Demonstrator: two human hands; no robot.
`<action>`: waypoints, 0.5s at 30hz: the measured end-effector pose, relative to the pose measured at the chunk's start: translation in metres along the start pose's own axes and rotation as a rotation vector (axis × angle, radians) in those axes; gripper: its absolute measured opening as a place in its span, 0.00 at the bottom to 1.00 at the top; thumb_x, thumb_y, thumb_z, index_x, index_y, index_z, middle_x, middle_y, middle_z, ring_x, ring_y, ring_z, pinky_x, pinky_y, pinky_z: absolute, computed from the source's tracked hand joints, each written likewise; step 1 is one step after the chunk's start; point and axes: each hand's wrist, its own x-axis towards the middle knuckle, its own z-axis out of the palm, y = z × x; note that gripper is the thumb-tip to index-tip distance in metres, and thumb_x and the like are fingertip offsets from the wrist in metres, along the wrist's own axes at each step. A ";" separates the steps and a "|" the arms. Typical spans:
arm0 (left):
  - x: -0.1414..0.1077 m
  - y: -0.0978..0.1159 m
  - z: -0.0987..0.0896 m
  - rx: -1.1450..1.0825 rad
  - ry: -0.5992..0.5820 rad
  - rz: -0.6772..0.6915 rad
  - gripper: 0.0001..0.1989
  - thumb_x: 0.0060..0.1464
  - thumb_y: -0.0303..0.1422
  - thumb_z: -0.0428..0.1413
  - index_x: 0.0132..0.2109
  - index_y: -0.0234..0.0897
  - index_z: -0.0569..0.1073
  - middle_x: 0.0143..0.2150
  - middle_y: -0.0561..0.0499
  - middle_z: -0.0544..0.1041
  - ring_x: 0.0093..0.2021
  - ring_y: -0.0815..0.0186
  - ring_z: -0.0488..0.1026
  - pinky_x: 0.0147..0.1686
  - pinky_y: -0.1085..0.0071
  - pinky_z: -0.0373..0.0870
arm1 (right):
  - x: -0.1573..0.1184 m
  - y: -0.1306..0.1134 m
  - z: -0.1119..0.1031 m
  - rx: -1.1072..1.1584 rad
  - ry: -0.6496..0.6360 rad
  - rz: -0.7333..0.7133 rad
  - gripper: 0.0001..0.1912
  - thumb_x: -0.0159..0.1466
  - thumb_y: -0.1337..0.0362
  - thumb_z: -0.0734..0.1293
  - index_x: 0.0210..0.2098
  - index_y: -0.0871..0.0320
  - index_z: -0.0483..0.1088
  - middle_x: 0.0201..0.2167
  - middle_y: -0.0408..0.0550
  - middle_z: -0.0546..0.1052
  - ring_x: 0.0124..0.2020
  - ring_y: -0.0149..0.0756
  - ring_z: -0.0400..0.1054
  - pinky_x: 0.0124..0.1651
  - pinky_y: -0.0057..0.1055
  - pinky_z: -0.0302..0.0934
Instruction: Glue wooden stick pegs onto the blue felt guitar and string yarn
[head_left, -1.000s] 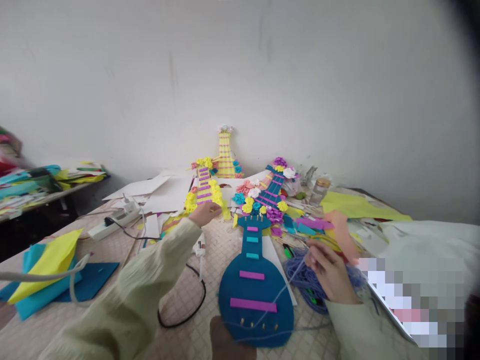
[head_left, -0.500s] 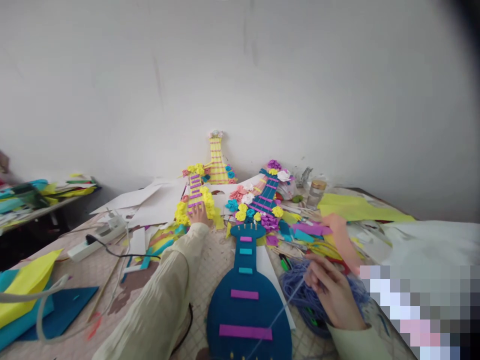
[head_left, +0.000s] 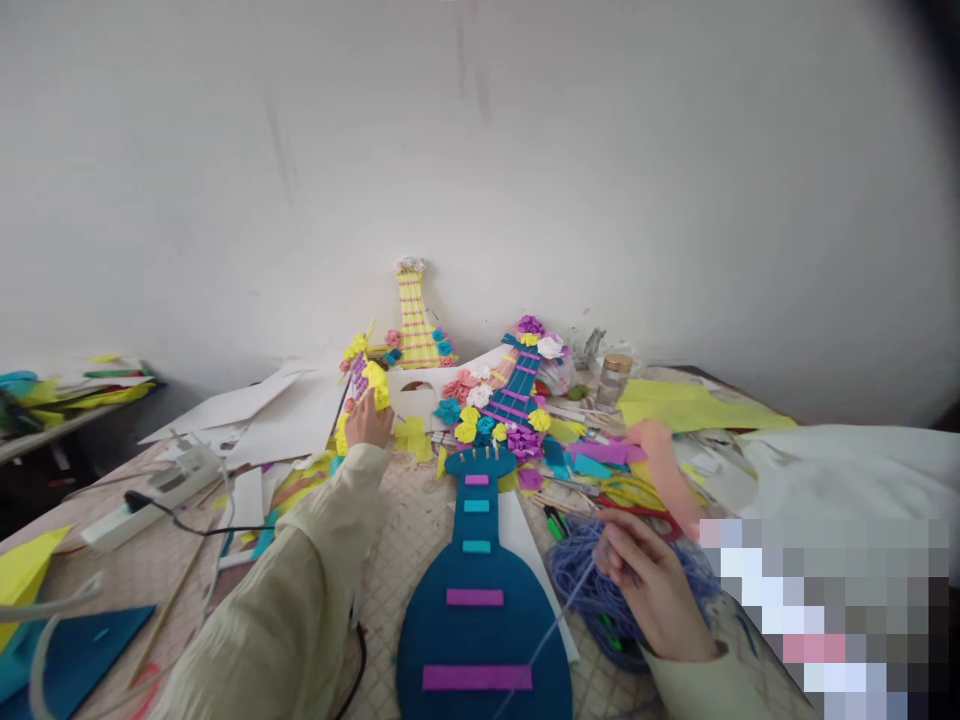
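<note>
My left hand reaches to the back of the table and grips a small yellow paper guitar trimmed with yellow flowers and purple bars. That guitar is turned partly edge-on. Pinched in my right hand is a thin blue string, which runs down to the left across a dark blue guitar-shaped board. The board lies flat before me, with purple and light blue strips across it and small pegs along its top. Under my right hand sits a tangled bundle of blue string.
Two more flower-decorated guitars, one yellow and one blue, stand near the wall. Scissors, a lidded glass jar and paper scraps lie right. A power strip with cables sits left. Another person's arm reaches in from the right.
My left hand has tipped and turned the small yellow guitar leftward, away from its front-facing pose. My right hand still pinches the string. The whole view has shifted slightly.
</note>
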 end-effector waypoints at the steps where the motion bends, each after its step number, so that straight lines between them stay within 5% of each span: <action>1: 0.003 -0.006 -0.005 -0.018 0.028 -0.022 0.27 0.52 0.38 0.46 0.58 0.36 0.57 0.50 0.41 0.70 0.48 0.55 0.68 0.44 0.63 0.63 | 0.000 0.000 0.000 -0.002 0.001 0.000 0.12 0.51 0.58 0.70 0.33 0.58 0.71 0.13 0.37 0.60 0.16 0.26 0.53 0.20 0.26 0.47; 9: 0.009 -0.055 -0.041 -0.179 0.280 -0.216 0.24 0.54 0.35 0.49 0.57 0.35 0.57 0.48 0.43 0.71 0.45 0.61 0.70 0.44 0.66 0.65 | 0.000 0.000 -0.002 0.036 0.004 0.011 0.12 0.49 0.61 0.71 0.32 0.58 0.71 0.14 0.38 0.61 0.17 0.25 0.54 0.21 0.26 0.47; 15: 0.015 -0.072 -0.057 -0.304 0.413 -0.326 0.17 0.55 0.36 0.50 0.50 0.34 0.64 0.46 0.45 0.69 0.41 0.63 0.70 0.40 0.60 0.69 | 0.000 0.000 -0.001 0.008 0.004 0.021 0.12 0.49 0.60 0.71 0.32 0.58 0.71 0.14 0.38 0.60 0.17 0.26 0.54 0.20 0.26 0.47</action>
